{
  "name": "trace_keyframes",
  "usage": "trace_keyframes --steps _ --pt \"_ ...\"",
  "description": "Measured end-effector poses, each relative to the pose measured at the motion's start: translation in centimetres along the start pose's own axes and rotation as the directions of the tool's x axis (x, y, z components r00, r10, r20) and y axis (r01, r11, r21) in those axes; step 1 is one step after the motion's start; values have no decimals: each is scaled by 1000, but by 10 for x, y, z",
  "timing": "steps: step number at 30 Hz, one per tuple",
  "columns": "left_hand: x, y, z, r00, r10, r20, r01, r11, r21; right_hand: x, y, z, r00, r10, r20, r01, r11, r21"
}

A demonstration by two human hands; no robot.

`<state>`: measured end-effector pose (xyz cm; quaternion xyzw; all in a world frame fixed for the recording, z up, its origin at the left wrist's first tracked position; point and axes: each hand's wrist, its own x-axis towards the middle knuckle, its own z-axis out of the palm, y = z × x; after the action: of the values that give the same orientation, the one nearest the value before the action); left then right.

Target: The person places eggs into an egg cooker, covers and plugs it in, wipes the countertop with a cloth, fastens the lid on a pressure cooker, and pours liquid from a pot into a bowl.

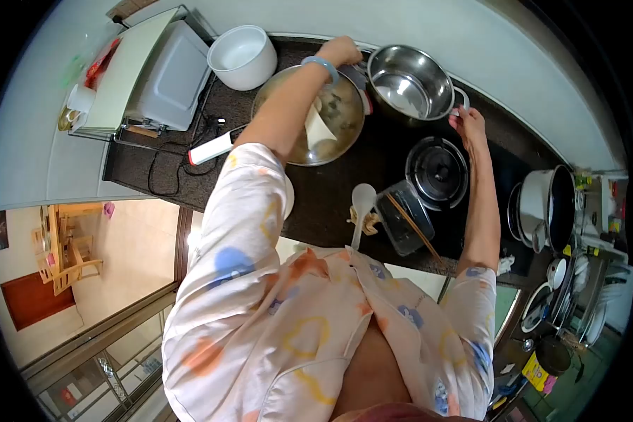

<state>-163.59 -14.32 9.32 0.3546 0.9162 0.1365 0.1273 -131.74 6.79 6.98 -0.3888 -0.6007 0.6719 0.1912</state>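
Observation:
A stainless steel pot (409, 84) stands at the back of the dark counter, its inside bare and shiny. My left hand (340, 51), with a pale blue bangle at the wrist, is closed at the pot's left handle, which it mostly hides. On the other side, the fingers of my right hand (469, 125) are wrapped round the right handle. Below my left forearm sits a wide pan (344, 133) of cloudy liquid with dark pieces in it. A white ladle (318, 130) rests in that pan, partly covered by my arm.
A glass lid (437, 172) lies in front of the pot. Nearer me are a clear plastic box (404, 228), chopsticks (409, 216) across it, and a white spoon (363, 202). A white bowl (243, 58) stands back left; another pot (541, 204) is at right.

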Motion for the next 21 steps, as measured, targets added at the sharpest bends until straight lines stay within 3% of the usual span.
trace_keyframes --steps 1,9,13,17,19,21 --pt "-16 7 -14 998 -15 69 17 999 -28 -1 1 2 1000 14 -13 -14 1000 6" --pt "-12 -5 -8 984 -46 170 70 988 -136 0 2 12 999 26 -38 -28 998 -58" --pt "-13 -8 0 995 -73 70 84 981 -175 2 -1 15 998 32 -46 -34 997 -63" --pt "-19 -14 -4 992 -18 128 48 970 -240 2 -4 15 997 50 -51 -54 996 -74" --pt "-20 -20 -2 993 77 84 -55 968 -245 3 -4 14 997 44 -61 -51 992 -119" --pt "-22 -27 2 999 22 50 -8 966 -260 8 1 11 996 46 -79 -53 995 -89"
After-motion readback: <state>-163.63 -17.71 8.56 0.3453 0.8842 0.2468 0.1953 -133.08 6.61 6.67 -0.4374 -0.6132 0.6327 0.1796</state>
